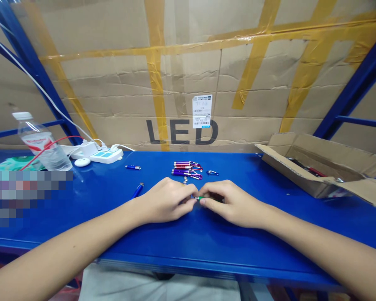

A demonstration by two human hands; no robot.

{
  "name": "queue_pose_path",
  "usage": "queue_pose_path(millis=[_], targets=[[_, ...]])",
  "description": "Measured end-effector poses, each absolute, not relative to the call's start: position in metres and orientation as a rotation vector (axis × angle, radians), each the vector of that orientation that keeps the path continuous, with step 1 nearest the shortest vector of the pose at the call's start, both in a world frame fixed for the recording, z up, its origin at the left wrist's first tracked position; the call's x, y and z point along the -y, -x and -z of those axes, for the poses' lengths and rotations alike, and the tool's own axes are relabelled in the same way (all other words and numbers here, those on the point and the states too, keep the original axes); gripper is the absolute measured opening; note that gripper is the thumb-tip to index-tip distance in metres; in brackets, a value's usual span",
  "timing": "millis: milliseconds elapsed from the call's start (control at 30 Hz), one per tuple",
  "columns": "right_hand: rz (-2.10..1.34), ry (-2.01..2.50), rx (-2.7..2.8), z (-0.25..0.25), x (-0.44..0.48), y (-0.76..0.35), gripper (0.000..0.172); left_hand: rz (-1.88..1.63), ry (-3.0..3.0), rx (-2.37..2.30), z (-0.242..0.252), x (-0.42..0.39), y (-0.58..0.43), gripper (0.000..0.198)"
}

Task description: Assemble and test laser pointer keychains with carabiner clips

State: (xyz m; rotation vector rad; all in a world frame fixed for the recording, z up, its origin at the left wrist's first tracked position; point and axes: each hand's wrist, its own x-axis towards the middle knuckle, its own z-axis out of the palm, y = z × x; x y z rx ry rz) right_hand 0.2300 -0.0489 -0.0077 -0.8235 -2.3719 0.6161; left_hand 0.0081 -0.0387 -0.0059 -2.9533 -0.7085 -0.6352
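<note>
While both hands work low in the middle of the frame, the main risks look like slips and rolling parts. At far left, the clear bottle (39,140) stands close to the white power strip (109,155); if knocked over with its cap loose, it could wet the plugs. Left of centre, a short blue tube (133,167) and a longer blue tube (138,190) lie loose — a brush from the left arm could roll either away. The left hand (169,200) has thumb and forefinger pinching the silver end of a small green piece (201,198), though the fingertips hide exactly what they grip. Just above, tiny round silver parts (185,180) lie near the clipped penlights (186,169), where a stray knuckle could scatter them. A small blue clip (213,172) sits alone to their right. The right hand (233,202) pinches the green end between thumb and fingers — an uneven pull or twist could send it flying. At right, the open carton (293,173) stands well apart.
</note>
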Motion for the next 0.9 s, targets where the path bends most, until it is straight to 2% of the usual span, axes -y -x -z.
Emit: queue_pose_path(millis=[167, 400, 633, 900], targets=[[-0.436, 0.898, 2.337, 0.002, 0.043, -0.236, 0.026, 0.605, 3.020, 0.743, 0.002, 0.037, -0.005, 0.009], [-0.218, 1.106, 2.121, -0.001, 0.020, -0.258, 0.040, 0.384, 3.099, 0.812, -0.004, 0.035, -0.002, 0.010], [-0.223, 1.214, 2.059, 0.003, 0.006, -0.267, 0.040, 0.341, 3.128, 0.819, -0.007, 0.035, -0.001, 0.009], [-0.279, 1.290, 2.075, 0.006, 0.001, -0.270, 0.030, 0.367, 3.058, 0.932, -0.013, 0.025, 0.008, 0.016]])
